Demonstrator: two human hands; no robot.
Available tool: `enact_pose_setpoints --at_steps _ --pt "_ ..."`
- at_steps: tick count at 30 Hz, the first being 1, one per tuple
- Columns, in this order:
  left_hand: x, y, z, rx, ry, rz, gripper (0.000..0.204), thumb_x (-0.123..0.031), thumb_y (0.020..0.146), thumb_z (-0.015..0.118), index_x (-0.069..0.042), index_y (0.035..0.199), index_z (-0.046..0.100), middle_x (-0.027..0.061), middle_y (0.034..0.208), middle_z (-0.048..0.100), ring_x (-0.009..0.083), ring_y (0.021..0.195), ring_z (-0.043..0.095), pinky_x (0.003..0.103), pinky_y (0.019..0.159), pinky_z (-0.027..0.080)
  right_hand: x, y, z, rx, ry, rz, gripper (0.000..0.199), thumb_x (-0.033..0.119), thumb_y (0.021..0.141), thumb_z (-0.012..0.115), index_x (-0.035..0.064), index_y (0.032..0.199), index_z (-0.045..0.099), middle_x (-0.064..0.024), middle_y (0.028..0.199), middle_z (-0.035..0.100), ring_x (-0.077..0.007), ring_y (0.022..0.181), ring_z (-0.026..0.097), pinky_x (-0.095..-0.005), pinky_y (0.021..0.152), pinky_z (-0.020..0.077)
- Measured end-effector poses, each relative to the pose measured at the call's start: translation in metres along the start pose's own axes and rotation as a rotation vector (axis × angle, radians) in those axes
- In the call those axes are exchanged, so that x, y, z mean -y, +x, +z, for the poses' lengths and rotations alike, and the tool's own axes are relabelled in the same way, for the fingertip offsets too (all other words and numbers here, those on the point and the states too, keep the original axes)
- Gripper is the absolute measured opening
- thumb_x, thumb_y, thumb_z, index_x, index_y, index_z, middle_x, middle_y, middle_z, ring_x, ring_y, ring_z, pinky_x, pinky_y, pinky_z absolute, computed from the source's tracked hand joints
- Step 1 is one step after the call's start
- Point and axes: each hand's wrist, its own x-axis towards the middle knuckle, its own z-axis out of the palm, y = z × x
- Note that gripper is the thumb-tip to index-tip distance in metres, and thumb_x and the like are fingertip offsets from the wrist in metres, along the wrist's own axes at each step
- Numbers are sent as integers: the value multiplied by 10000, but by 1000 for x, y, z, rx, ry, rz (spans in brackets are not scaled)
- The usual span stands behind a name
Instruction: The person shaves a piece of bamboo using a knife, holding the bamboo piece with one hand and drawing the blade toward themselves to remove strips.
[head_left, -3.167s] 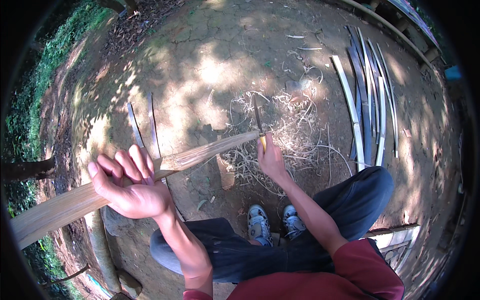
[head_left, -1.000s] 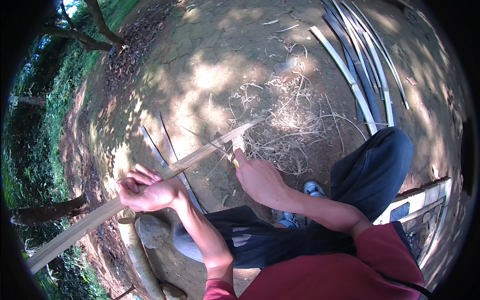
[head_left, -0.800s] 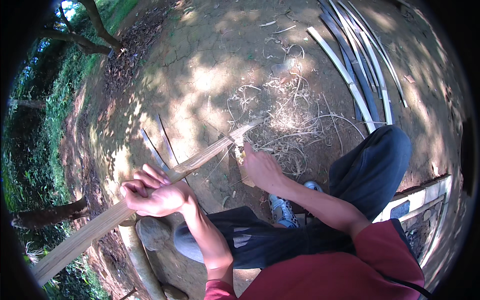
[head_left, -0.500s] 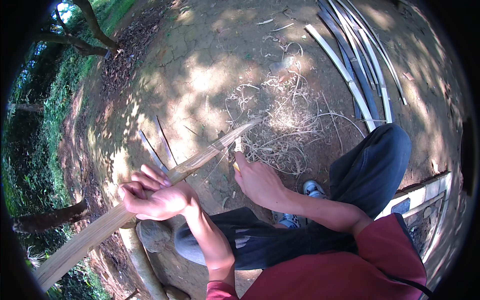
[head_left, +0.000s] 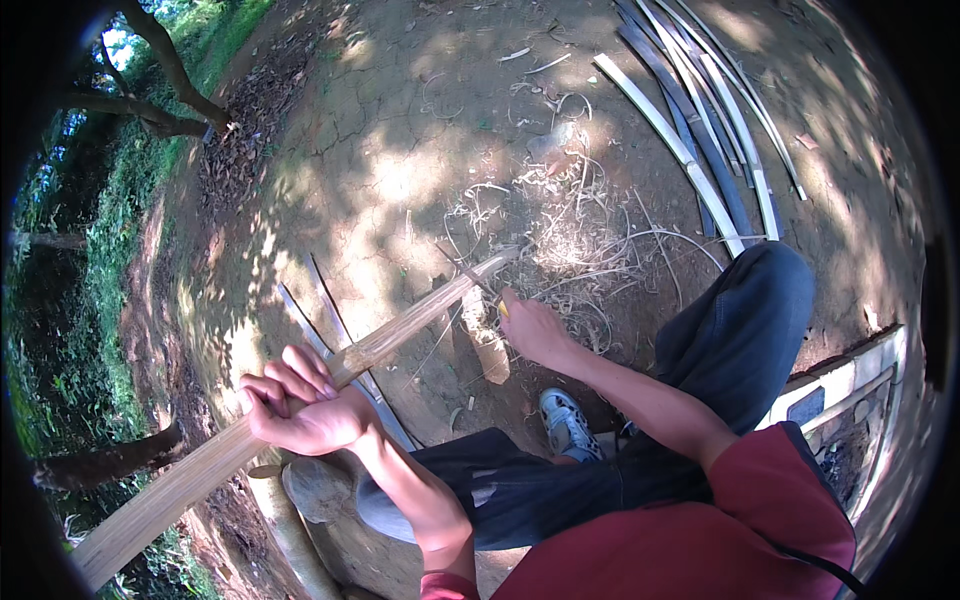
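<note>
Left hand (head_left: 300, 405): you gripped the bamboo strip (head_left: 400, 330) mid-length.
Right hand (head_left: 535, 330): you clenched a knife handle near the strip's far end.
Strip: slanted above shavings (head_left: 570, 230).

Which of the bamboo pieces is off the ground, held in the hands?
The long tan bamboo slat, gripped by the left hand. The split strips lie on the dirt.

Tool in right hand (head_left: 535, 330) hidden; bamboo slat's (head_left: 300, 400) lower end cut off.
</note>
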Motion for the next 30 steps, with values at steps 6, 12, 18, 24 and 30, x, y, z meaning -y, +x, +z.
enact_pose_setpoints --at_steps 6,12,18,24,30 --pt "-4 30 -27 208 -46 -238 348 -258 951 356 -155 631 265 -29 457 247 78 404 229 204 361 188 -29 19 0 -56 -58 80 288 179 869 499 -51 1036 450 -253 758 613 -428 744 612 -502 688 483" --pt "1 54 -77 265 -208 -318 353 -232 885 446 -174 573 290 -41 432 247 73 388 206 214 377 183 -68 33 -41 -245 43 233 293 195 866 492 -32 1049 467 -258 828 616 -423 816 607 -499 743 478" --pt "13 67 -129 172 -291 -299 359 -189 873 466 -181 561 287 -43 428 235 82 377 187 227 380 184 -65 24 -62 -283 108 320 297 220 869 486 -27 1034 478 -277 838 611 -423 848 602 -499 761 471" --pt "12 65 -135 45 -308 -248 377 -182 874 462 -186 544 279 -40 434 227 92 377 180 244 378 173 -59 19 -58 -237 27 190 346 240 911 446 -72 1058 468 -250 808 625 -417 788 618 -498 736 476" --pt "-21 59 -103 -341 -84 -185 365 -199 847 457 -175 533 271 -39 435 233 96 373 179 240 362 147 -16 3 -49 -119 34 52 346 246 930 452 -69 1072 476 -257 784 620 -430 784 611 -511 716 468"
